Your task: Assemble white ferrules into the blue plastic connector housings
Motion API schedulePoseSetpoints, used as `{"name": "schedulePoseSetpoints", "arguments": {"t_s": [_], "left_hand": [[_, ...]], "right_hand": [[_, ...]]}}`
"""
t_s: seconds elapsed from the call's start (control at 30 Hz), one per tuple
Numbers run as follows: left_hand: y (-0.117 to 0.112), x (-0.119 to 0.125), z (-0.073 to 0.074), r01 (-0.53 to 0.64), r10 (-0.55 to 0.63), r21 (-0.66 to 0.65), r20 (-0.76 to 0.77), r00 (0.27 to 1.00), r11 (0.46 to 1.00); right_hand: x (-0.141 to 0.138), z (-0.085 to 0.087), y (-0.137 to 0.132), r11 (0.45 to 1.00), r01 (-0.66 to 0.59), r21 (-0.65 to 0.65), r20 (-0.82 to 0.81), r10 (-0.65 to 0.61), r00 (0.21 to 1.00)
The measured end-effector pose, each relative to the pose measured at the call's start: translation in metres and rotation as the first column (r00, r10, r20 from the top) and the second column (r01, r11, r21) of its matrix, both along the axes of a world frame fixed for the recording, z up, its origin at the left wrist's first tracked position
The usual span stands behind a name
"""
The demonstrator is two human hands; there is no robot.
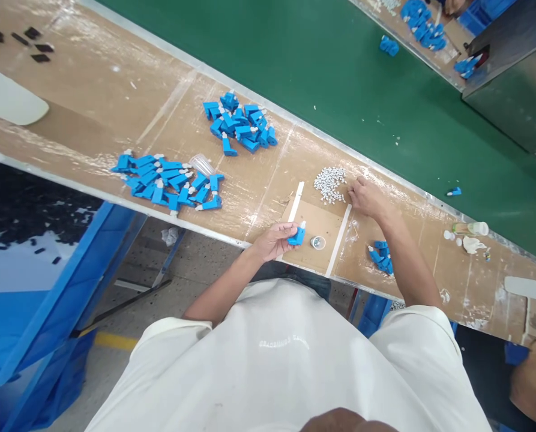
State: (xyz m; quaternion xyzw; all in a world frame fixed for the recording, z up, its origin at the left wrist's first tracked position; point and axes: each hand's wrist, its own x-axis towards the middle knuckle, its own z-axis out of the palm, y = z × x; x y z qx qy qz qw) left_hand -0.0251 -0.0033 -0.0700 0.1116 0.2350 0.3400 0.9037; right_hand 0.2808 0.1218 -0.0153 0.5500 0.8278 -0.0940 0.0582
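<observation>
Between the fingertips of my left hand (274, 240) is a blue plastic part (297, 236) with a white tip pointing up. It is held over a cardboard sheet (324, 217), just left of a small round cup (317, 242). My right hand (364, 197) rests at the right edge of a pile of small grey-white pieces (329, 183). Its fingers are pinched together and point down at the table; what they hold, if anything, is hidden. A small group of blue parts (380, 258) lies left of my right forearm.
Two heaps of blue parts, a far heap (240, 123) and a near heap (166, 183), lie to the left. A green conveyor belt (295, 60) runs beyond the table. A clear bottle (472, 228) lies at right. A blue crate (38, 336) stands lower left. Another person's arm (533, 384) shows lower right.
</observation>
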Motion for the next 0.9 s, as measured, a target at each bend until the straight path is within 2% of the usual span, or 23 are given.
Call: {"name": "schedulePoseSetpoints", "arguments": {"t_s": [0.07,0.1,0.13,0.2,0.23,0.3,0.37,0.47,0.53,0.6,0.8,0.9], "left_hand": [[0.001,0.000,0.002,-0.014,0.014,0.006,0.008,1.000,1.000],[0.002,-0.001,0.004,-0.023,0.023,0.007,0.009,1.000,1.000],[0.002,-0.001,0.006,-0.033,0.033,0.007,0.009,0.999,0.999],[0.001,-0.002,0.012,-0.044,0.044,0.007,0.008,0.999,0.999],[0.000,-0.002,0.016,-0.046,0.046,0.012,0.009,0.999,0.999],[-0.002,-0.001,0.025,-0.032,0.032,0.034,0.012,0.999,0.999],[-0.005,0.000,0.036,-0.001,0.000,0.058,0.015,1.000,0.998],[-0.009,0.003,0.052,0.048,-0.049,0.086,0.014,0.999,0.995],[-0.011,0.005,0.060,0.066,-0.068,0.107,0.009,0.998,0.992],[-0.013,0.008,0.067,0.082,-0.082,0.126,-0.004,0.997,0.989],[-0.020,0.015,0.076,0.089,-0.074,0.157,-0.100,0.992,0.984],[-0.023,0.017,0.077,0.067,-0.036,0.202,-0.153,0.987,0.977]], "right_hand": [[-0.008,0.010,-0.007,0.989,0.150,0.009,-0.206,-0.144,0.968],[-0.013,0.016,-0.014,0.975,0.223,-0.015,-0.354,-0.214,0.911],[-0.020,0.022,-0.024,0.959,0.274,-0.066,-0.506,-0.269,0.820],[-0.037,0.033,-0.050,0.929,0.299,-0.218,-0.748,-0.356,0.560],[-0.047,0.037,-0.065,0.915,0.282,-0.290,-0.817,-0.390,0.425],[-0.069,0.044,-0.095,0.880,0.238,-0.410,-0.869,-0.456,0.192],[-0.089,0.048,-0.122,0.843,0.206,-0.497,-0.861,-0.508,-0.001],[-0.111,0.051,-0.152,0.813,0.195,-0.548,-0.834,-0.513,-0.205],[-0.118,0.052,-0.165,0.805,0.213,-0.553,-0.826,-0.496,-0.268],[-0.120,0.054,-0.174,0.795,0.236,-0.559,-0.822,-0.495,-0.281],[-0.117,0.058,-0.184,0.762,0.290,-0.580,-0.814,-0.527,-0.244],[-0.119,0.060,-0.188,0.773,0.312,-0.553,-0.833,-0.513,-0.205]]}}
